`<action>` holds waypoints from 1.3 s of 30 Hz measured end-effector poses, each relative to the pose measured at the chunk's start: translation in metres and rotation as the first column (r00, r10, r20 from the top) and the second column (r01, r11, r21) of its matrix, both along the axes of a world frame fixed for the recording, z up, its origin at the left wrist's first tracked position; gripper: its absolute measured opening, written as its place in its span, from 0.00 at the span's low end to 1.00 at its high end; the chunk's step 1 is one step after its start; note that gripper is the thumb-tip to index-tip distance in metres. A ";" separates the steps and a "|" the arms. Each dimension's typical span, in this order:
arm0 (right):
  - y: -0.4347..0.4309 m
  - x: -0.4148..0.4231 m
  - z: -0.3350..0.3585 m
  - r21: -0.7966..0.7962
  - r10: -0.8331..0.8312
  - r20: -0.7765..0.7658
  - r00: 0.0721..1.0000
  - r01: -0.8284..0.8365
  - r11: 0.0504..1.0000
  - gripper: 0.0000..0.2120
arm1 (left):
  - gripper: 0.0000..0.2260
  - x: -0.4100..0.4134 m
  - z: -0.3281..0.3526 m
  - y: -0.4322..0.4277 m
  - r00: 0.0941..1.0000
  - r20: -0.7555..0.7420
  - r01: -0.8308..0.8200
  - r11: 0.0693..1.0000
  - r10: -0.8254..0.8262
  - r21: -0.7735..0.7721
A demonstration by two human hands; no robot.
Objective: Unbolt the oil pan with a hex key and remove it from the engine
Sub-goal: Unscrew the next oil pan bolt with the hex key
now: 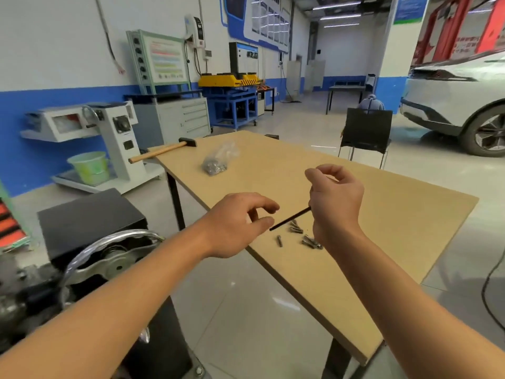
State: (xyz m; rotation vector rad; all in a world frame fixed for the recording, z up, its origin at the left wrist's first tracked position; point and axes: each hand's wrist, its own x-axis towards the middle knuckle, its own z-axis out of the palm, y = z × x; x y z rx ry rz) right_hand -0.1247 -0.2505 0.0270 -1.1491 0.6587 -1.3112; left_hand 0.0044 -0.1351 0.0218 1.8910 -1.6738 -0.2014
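We see a white wall with a blue lower band [54,50] upper left, grey glossy floor [246,310] below.

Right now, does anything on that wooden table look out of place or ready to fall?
The hammer at the far left corner lies with its wooden handle poking past the table edge; a knock could tip it off. Loose bolts lie scattered near the front edge.

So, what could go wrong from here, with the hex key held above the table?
1. The loose bolts lie near the table edge; a passing hand could knock them to the floor.
2. The right hand grips the hex key only at one end, so it may slip.
3. The hammer handle overhangs the table and could be bumped off.
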 end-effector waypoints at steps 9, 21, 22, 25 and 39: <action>0.183 0.101 0.065 -0.435 0.396 0.011 0.918 -0.353 0.829 0.05 | 0.14 0.043 0.085 0.180 0.986 0.145 -0.074 0.996 0.080 -0.045; 0.328 0.192 0.055 -0.789 0.730 -0.196 0.654 -0.548 0.279 0.07 | 0.11 0.120 0.100 0.379 0.909 0.136 -0.371 0.915 0.393 -0.159; 0.328 0.198 0.051 -0.811 0.722 -0.214 0.658 -0.531 0.244 0.07 | 0.13 0.127 0.098 0.381 0.902 0.146 -0.386 0.910 0.407 -0.149; 0.316 0.214 0.038 -0.844 0.678 -0.222 0.701 -0.486 0.226 0.08 | 0.17 0.145 0.091 0.371 0.898 0.182 -0.394 0.916 0.401 -0.076; 0.296 0.240 -0.019 -0.852 0.647 -0.151 0.748 -0.430 0.298 0.10 | 0.16 0.181 0.068 0.347 0.934 0.240 -0.299 0.947 0.265 0.118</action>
